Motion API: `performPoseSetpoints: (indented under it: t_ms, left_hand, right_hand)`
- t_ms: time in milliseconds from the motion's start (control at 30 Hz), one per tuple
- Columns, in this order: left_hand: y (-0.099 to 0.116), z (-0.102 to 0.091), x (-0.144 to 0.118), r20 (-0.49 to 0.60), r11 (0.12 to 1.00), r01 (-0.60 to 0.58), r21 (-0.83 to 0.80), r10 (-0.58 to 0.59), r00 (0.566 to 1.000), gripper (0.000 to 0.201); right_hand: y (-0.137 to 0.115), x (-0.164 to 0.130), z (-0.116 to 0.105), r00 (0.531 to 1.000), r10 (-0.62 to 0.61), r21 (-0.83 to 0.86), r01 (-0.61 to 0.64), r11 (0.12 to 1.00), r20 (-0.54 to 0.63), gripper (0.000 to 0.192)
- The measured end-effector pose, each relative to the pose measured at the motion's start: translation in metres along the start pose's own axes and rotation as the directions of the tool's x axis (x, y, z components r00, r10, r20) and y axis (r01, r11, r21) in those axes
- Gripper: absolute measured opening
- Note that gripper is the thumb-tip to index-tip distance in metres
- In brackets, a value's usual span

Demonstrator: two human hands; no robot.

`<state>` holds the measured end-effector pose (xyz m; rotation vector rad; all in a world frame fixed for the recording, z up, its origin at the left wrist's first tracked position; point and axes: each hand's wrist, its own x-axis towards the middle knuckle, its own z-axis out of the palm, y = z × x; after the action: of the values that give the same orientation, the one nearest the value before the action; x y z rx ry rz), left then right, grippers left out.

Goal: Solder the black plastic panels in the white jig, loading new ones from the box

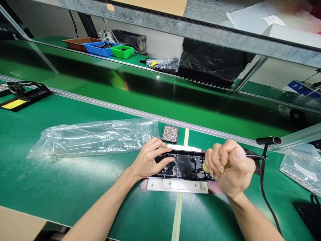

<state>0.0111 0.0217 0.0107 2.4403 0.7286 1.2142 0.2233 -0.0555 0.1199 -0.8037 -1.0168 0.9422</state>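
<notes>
A long black plastic housing (184, 164), with ribs and small posts inside, lies in a white fixture (178, 185) on the green bench. My left hand (151, 159) holds its left end, fingers over the far edge and thumb inside. Above the right end, my right hand (229, 164) is closed in a fist around a corded tool with a yellowish front (206, 168). The tool's dark tip points down into the housing; most of its body is hidden by my fingers. Just beyond the housing sits a small square tray (170, 134) full of tiny speckled parts.
A clear plastic bag (100, 138) lies at left, near a soldering iron stand (27, 93) with a yellow sponge. A metal tube (269, 140) and black cable (262, 187) are by my right hand. Another bag (301, 167) lies far right. Bins (122, 51) stand behind the barrier.
</notes>
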Motion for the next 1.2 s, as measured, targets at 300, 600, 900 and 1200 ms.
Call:
performPoseSetpoints:
  t_ms: [300,600,900,1200]
  left_hand:
    - [0.0002,-0.0005,0.0007,0.002,1.0,0.002,-0.002,-0.002,1.0,0.024]
    - [-0.001,-0.0003,-0.0005,0.009,1.0,0.007,-0.007,-0.007,1.0,0.025]
    - [-0.0001,-0.0004,-0.0002,0.002,1.0,0.009,-0.008,-0.009,1.0,0.025]
    - [0.0007,-0.0006,0.0009,0.004,1.0,0.014,-0.007,-0.014,1.0,0.025]
  right_hand:
    - [0.0,0.0002,-0.0009,1.0,0.013,-0.001,-0.013,1.0,-0.006,0.052]
    - [-0.0003,0.0,-0.0001,1.0,0.015,0.006,-0.015,1.0,-0.02,0.052]
    - [-0.0007,0.0003,0.0003,1.0,0.005,-0.01,-0.005,1.0,-0.01,0.052]
    - [-0.0009,-0.0008,-0.0003,1.0,0.009,-0.008,-0.009,1.0,0.004,0.049]
